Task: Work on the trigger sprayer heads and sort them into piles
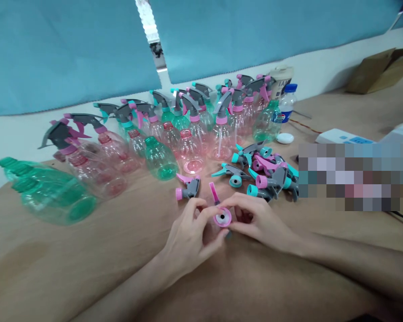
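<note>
Between my two hands is a pink and grey trigger spray head point(222, 217), its round pink collar turned toward me with a dark hole in the middle. My left hand point(191, 230) pinches the collar from the left with thumb and forefinger. From the other side, my right hand point(260, 221) grips it with bent fingers. The pink trigger point(214, 193) sticks out away from me. Just beyond my left hand lies a loose pink and grey spray head point(188, 188). A pile of pink, teal and grey spray heads point(265, 172) lies beyond my right hand.
Several pink and green spray bottles point(221, 138) stand along the wall, many with heads fitted. Open-necked green bottles point(58, 197) are at the left. A blue-capped bottle point(286, 107), a white power strip point(342, 137) and a cardboard box point(378, 71) are at the right.
</note>
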`<act>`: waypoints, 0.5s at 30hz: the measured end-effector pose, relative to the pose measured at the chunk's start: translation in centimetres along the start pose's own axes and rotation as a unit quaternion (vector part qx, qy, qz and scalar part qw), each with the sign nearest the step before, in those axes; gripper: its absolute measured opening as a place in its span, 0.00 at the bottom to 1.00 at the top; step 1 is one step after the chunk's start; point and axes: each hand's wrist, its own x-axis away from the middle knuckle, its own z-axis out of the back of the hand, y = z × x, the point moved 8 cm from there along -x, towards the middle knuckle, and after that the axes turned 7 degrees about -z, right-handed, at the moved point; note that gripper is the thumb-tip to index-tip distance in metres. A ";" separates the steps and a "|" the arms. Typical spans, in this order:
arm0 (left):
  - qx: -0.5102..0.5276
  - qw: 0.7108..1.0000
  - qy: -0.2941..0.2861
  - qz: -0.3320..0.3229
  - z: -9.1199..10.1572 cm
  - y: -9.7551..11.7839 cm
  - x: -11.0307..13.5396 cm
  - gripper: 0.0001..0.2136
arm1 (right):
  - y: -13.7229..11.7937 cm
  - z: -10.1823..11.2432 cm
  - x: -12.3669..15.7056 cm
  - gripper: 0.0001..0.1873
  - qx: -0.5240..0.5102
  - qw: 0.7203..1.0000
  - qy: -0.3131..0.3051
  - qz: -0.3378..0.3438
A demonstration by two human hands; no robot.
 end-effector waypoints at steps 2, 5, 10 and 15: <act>0.006 1.000 -0.004 0.002 -0.1 -0.1 0.0 0.12 | 0.1 0.0 0.0 0.09 0.000 1.000 0.004 -0.010; 0.021 1.000 0.000 -0.008 0.0 -0.1 0.1 0.11 | 0.1 0.2 -0.1 0.08 -0.007 1.000 0.016 -0.023; -0.029 0.997 0.074 0.016 1.7 -1.9 0.4 0.10 | -0.5 1.0 -0.2 0.09 0.011 0.999 0.043 -0.007; -0.162 0.977 0.103 0.094 3.1 -5.3 0.5 0.16 | -1.2 2.5 -0.7 0.12 0.089 0.992 0.085 0.029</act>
